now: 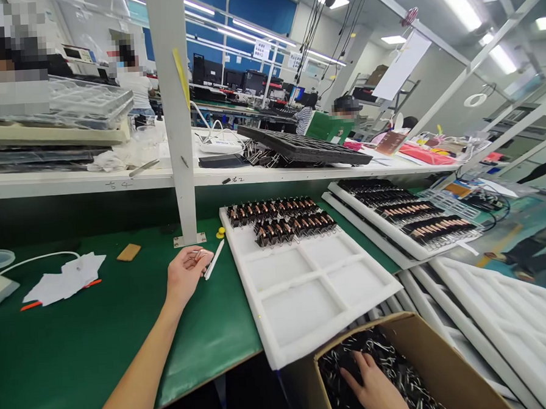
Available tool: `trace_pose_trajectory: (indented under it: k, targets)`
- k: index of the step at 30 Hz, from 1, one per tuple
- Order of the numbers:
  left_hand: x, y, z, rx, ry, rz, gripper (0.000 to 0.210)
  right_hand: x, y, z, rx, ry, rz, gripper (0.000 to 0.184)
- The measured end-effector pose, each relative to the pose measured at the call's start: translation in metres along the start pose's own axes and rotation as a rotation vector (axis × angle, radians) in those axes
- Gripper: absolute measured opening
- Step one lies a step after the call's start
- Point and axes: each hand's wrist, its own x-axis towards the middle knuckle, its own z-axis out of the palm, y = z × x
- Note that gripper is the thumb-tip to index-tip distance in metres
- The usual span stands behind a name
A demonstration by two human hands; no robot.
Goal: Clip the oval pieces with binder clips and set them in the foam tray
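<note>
My left hand point(189, 271) is closed, with fingertips pinched around a small copper-coloured piece point(203, 253) mostly hidden by the fingers. Just beside it on the green mat lies a white pen-like stick point(215, 260). My right hand point(371, 382) reaches down into a cardboard box point(445, 348) full of loose black binder clips point(401, 375). Its fingers are apart among the clips; whether one is between them is hard to see. A white foam tray point(292, 307) stands between the hands, its far compartments holding rows of black binder clips with copper-coloured pieces point(278, 225).
More filled foam trays point(420, 221) lie to the right, above stacked white foam trays point(502, 296). A white post point(175, 112) and shelf point(70, 183) rise behind the mat. White paper point(69, 279), a tan block point(129, 252) and yellow bits point(221, 232) lie leftward. People are in the background.
</note>
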Motion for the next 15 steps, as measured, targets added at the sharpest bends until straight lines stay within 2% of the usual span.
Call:
trace_pose_trajectory:
  k: [4, 8, 13, 15]
  targets:
    - [0.001, 0.000, 0.000, 0.017, 0.003, 0.009, 0.054, -0.005, -0.001, 0.012, 0.038, -0.033, 0.009, 0.051]
    - [0.000, 0.000, 0.000, 0.023, 0.005, 0.017, 0.053, -0.005, -0.009, 0.007, 0.085, -0.038, 0.007, 0.046]
    - [0.001, -0.002, -0.001, 0.015, 0.009, 0.017, 0.052, -0.008, -0.021, 0.001, 0.003, -0.064, 0.081, 0.041]
    - [0.002, -0.002, -0.002, 0.017, 0.006, 0.009, 0.052, -0.011, -0.023, 0.000, -0.011, -0.073, 0.063, 0.040]
